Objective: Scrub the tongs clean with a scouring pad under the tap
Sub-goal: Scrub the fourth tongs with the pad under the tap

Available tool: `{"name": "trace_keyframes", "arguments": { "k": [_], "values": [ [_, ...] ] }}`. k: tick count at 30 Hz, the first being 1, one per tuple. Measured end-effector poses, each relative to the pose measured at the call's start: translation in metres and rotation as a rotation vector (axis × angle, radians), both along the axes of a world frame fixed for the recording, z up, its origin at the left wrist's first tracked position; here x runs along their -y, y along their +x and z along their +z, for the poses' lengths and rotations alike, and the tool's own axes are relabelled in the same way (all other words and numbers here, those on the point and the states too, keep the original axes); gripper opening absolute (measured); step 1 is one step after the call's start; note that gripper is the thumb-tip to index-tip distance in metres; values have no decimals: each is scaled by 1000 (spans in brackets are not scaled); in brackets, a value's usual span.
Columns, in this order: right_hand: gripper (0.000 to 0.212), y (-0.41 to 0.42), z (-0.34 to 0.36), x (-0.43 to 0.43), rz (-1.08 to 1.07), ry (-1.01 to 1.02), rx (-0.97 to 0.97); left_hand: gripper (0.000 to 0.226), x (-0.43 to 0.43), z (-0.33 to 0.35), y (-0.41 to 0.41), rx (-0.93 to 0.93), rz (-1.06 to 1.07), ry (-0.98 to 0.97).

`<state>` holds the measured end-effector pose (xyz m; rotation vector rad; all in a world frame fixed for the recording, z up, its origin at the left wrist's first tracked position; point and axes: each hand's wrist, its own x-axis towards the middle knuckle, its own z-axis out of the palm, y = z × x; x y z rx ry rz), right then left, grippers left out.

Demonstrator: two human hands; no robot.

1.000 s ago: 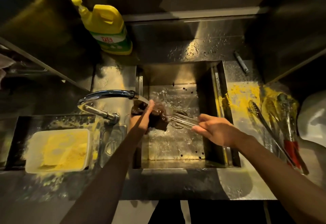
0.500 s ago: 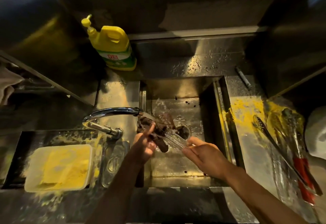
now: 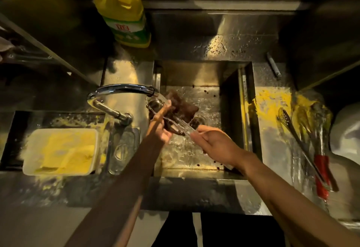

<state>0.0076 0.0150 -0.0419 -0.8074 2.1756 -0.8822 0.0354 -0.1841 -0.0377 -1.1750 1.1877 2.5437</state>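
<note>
Metal tongs [image 3: 181, 123] lie slanted over the steel sink [image 3: 196, 75], their tips up by the spout of the curved chrome tap [image 3: 120, 88], with water running over them. My right hand [image 3: 212, 142] grips the handle end at the lower right. My left hand [image 3: 161, 125] presses a dark brown scouring pad [image 3: 182, 106] against the tongs near their tips. The pad wraps partly around the metal, hiding part of it.
A yellow detergent bottle [image 3: 123, 13] stands behind the tap. A white tub of yellow powder [image 3: 60, 151] sits at the left. On the right counter, smeared yellow, lie more tongs with red handles [image 3: 319, 161] and a slotted utensil [image 3: 286, 118]. A small grey stick [image 3: 273, 66] lies far right.
The tongs have swung from nearly level to slanted, tips up under the spout. My left hand and pad slid along them toward the tips. The camera view shifted closer.
</note>
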Motion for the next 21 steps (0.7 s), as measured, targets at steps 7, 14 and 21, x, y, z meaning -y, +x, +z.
{"name": "trace_keyframes", "arguments": {
  "k": [7, 14, 21],
  "values": [
    [53, -32, 28, -21, 119, 99, 57, 60, 17, -14, 10, 54, -159, -330],
    [56, -19, 11, -2, 79, 95, 21, 15, 1, -15, 0, 118, -5, -94],
    [52, -41, 30, -29, 105, 55, 138, 22, 29, -12, 4, -76, -329, -520]
  ]
}}
